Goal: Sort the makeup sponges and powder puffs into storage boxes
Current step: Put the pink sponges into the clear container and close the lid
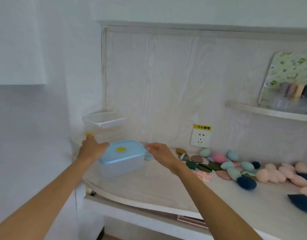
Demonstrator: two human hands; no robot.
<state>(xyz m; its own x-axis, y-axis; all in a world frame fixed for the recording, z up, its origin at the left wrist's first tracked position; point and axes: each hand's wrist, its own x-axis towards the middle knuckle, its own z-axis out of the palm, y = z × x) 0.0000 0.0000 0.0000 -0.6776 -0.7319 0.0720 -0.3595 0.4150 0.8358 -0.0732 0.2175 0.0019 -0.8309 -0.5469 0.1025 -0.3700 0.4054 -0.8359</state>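
1. Hands: left hand (92, 147) touching the lidded box (122, 158) at its left end, right hand (159, 152) released near its right end.
2. Sponges and puffs (235, 168) loose on desk (166, 193), right.
3. Risk: one-sided push could skid box off curved edge.
4. Open box (104, 122) behind, possibly knocked.

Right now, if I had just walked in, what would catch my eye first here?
Probably the box with the pale blue lid at the left end of the counter, with the left hand at its left side and the right hand open beside its right. Next, the colourful scatter of sponges and puffs spread along the counter to the right, below the wall socket. A clear open box stands behind, in the corner.
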